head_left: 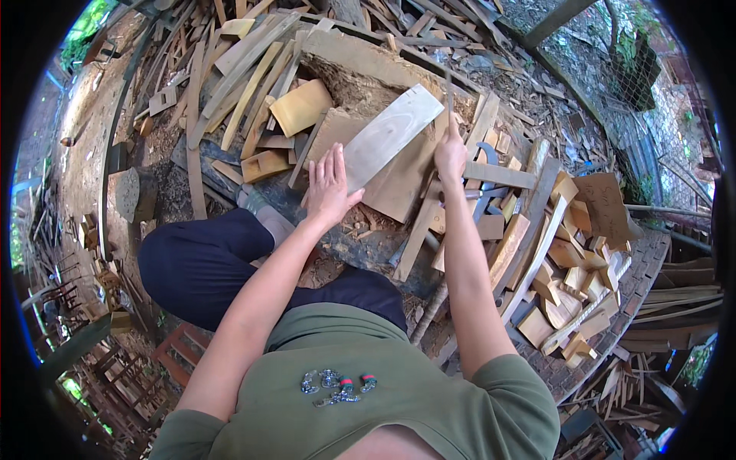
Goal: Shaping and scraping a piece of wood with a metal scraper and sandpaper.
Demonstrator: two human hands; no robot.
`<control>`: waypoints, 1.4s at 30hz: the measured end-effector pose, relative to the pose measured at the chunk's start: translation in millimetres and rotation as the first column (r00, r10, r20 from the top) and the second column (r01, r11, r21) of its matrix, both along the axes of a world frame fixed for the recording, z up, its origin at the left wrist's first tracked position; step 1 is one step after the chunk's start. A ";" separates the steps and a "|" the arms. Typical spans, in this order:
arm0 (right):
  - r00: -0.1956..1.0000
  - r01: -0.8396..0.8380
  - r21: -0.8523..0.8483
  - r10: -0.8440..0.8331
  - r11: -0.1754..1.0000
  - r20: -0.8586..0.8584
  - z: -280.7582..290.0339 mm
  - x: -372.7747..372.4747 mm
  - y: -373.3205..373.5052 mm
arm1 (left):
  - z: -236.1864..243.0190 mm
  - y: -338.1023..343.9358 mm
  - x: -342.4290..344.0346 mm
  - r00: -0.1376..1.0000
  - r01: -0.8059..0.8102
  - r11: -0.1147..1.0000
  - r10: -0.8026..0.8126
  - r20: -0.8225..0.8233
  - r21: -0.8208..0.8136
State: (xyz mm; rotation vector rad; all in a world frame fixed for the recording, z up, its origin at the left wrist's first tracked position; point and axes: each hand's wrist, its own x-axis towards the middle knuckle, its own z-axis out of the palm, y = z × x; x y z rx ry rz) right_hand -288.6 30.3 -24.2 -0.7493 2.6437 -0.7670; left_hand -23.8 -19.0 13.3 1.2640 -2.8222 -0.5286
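Note:
My left hand (328, 188) holds the lower end of a flat, greyish wooden board (395, 130), fingers along one edge and thumb spread to the other. The board slants up to the right over a brown flat piece (399, 184) on a big, rough-hewn wood block (368, 65). To the right of the board, my right hand (451, 159) is closed around a long narrow tool (450, 96). The tool points away from me, and looks like a blade seen edge-on; its exact kind is unclear. The part inside my fist is hidden.
Wooden offcuts (567, 299) lie heaped at the right, with a curved metal blade (488, 157) among pieces beside my right hand. Long wood strips (253, 65) pile up at the far left. A yellowish block (301, 107) sits left of the board. A wire fence (652, 69) stands far right.

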 end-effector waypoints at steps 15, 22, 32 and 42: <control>0.997 -0.014 -0.166 0.001 0.986 -0.078 -0.4 -0.5 10.4 | -1.9 -0.5 2.2 0.999 -0.052 0.992 0.050 0.014 0.116; 0.989 -0.130 -0.089 0.123 0.987 -0.084 24.4 18.9 4.0 | 11.0 -2.8 -3.7 0.998 -0.053 0.995 0.049 0.050 0.082; 0.971 -0.226 -0.016 0.224 0.974 -0.088 36.9 21.1 5.1 | 8.7 -2.0 -3.8 0.992 -0.052 0.989 0.036 0.121 0.138; 0.939 -0.322 0.022 0.322 0.946 -0.121 33.0 40.0 18.1 | -6.4 1.9 -1.7 0.998 -0.028 0.997 0.024 0.059 0.073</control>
